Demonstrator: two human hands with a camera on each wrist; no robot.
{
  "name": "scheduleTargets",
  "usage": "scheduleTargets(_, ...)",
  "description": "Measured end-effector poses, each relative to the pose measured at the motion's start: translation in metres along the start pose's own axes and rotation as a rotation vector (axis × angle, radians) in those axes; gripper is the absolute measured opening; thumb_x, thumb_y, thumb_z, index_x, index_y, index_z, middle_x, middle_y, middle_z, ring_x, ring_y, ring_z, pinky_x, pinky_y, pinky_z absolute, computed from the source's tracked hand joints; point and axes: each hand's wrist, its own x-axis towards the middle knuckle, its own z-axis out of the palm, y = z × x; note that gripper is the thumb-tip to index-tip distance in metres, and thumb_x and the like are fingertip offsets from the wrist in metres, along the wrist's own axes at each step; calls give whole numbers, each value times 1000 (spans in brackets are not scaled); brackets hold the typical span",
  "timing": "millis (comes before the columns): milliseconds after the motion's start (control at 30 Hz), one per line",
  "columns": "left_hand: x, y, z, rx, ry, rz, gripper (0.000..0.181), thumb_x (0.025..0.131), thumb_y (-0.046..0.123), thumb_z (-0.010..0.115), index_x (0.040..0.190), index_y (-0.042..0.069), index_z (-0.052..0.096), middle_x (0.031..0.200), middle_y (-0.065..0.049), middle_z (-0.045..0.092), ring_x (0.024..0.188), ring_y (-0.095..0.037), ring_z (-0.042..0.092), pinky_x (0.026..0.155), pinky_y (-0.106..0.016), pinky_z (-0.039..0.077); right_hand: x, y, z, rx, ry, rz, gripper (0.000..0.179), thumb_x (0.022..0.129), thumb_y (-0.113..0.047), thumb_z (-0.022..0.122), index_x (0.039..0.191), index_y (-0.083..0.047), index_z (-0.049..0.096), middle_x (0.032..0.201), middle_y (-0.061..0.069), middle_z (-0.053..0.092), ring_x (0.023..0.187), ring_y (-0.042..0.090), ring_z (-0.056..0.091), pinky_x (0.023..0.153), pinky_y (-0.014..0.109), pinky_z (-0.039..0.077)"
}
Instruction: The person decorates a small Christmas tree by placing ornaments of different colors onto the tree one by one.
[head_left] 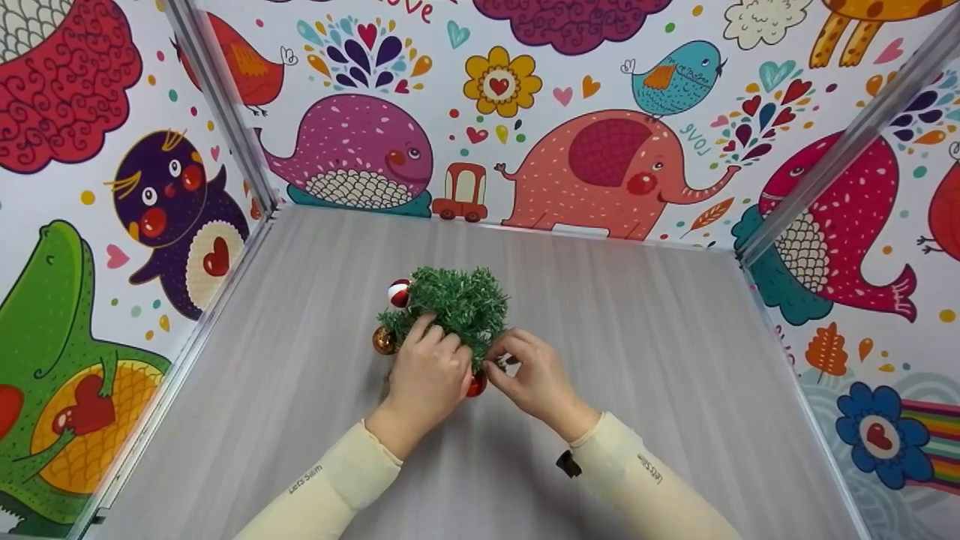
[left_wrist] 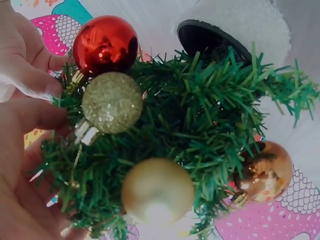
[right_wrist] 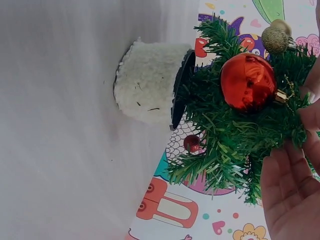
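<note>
A small green artificial Christmas tree (head_left: 465, 300) stands in a white fuzzy pot with a black rim (right_wrist: 150, 82). My left hand (head_left: 431, 367) grips branches on its near side. At the right side of the tree, my right hand (head_left: 536, 375) brings thumb and forefinger together on a branch tip, close to a shiny red ball ornament (right_wrist: 248, 82) with a gold cap and beaded cord. Whether the cord is between the fingertips is hidden. A glittery gold ball (left_wrist: 112, 102), a matte gold ball (left_wrist: 157, 192) and a copper ball (left_wrist: 265, 171) also hang on the branches.
The tree stands on a grey wood-grain table (head_left: 637, 322). Walls with cartoon animals (head_left: 600, 172) enclose the back and both sides, with metal strips (head_left: 180, 360) along the edges. A red-and-white ball (head_left: 400, 293) hangs at the tree's far left.
</note>
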Motion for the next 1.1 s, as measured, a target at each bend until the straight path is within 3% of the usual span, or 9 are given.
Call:
scheduleTargets(300,0,0,-2,-19,0,8,13,74,18,79,70,10,70,70,-5,65,71,-27,60,100,-48,43,-1,-1,-1,21,14,-16,11,88,-6,72,92,-16,67,97,-5,64,87,9,62,66,35,58)
scheduleTargets(567,-1,-1,-2,-1,-14,8,13,77,19,77,71,10,70,72,-5,67,74,-28,62,100,-48,43,-3,-2,-2,-20,25,-62,10,90,-11,71,98,-16,67,104,-7,63,92,10,63,68,23,54)
scheduleTargets(1000,-1,-3,-3,-16,-20,11,12,79,18,74,72,10,71,72,-5,66,73,-27,61,101,-48,43,-4,1,-6,14,34,-98,20,88,-8,73,107,-13,68,109,-3,65,97,13,63,65,33,57)
scheduleTargets(1100,-1,-3,-4,-16,-21,15,12,80,18,74,72,10,71,72,-5,66,73,-27,61,101,-48,43,-4,2,-6,5,29,-109,21,88,-8,73,108,-13,68,110,-3,64,97,12,63,66,29,56)
